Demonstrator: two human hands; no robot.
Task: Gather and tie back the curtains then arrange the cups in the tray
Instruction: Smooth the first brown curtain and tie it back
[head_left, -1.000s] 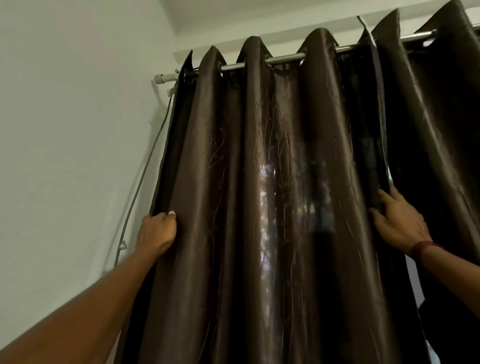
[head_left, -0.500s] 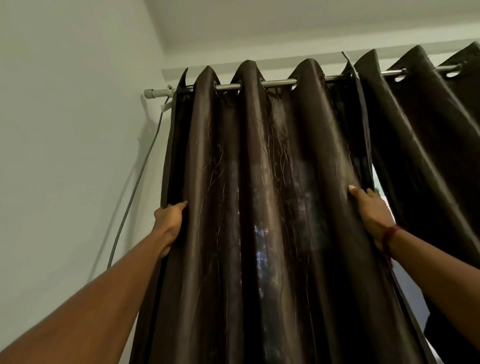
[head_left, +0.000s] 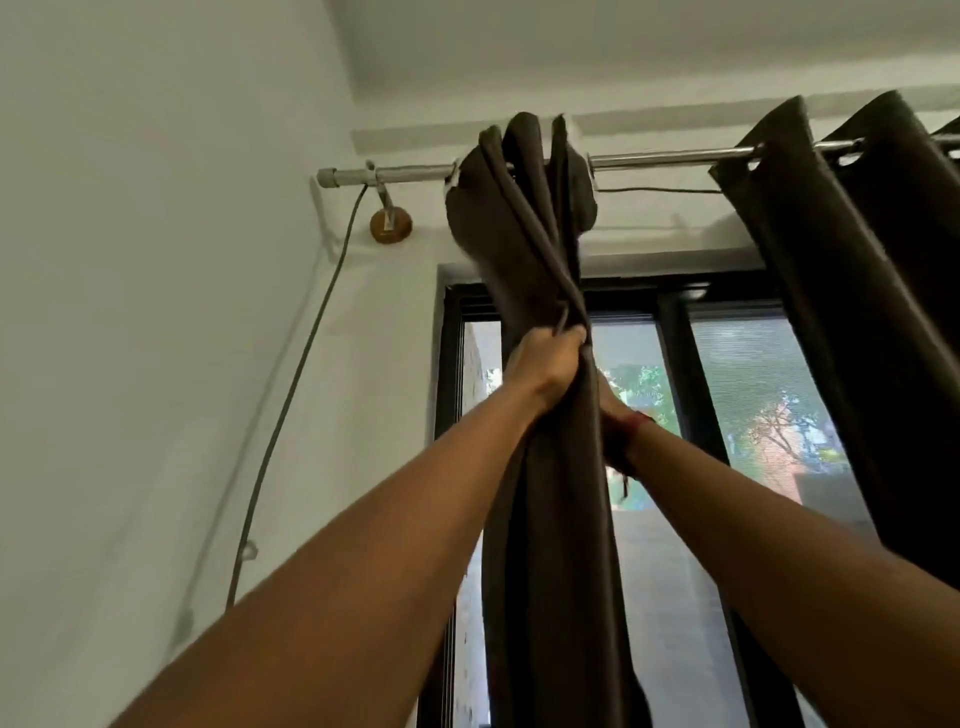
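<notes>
arms up, hands (head_left: 549, 364) close together

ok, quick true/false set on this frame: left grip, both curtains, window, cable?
1. The left grip holds the left curtain gathered in a bunch. True.
2. The right curtain is bunched as well. False: it hangs spread on the rod.
3. A tie-back wraps the left curtain. False: none shows.
4. The window shows between the two curtains. True.
5. A cable runs down the wall from the rod's left end. True.
6. Cups and a tray are in view. False: neither shows.
</notes>
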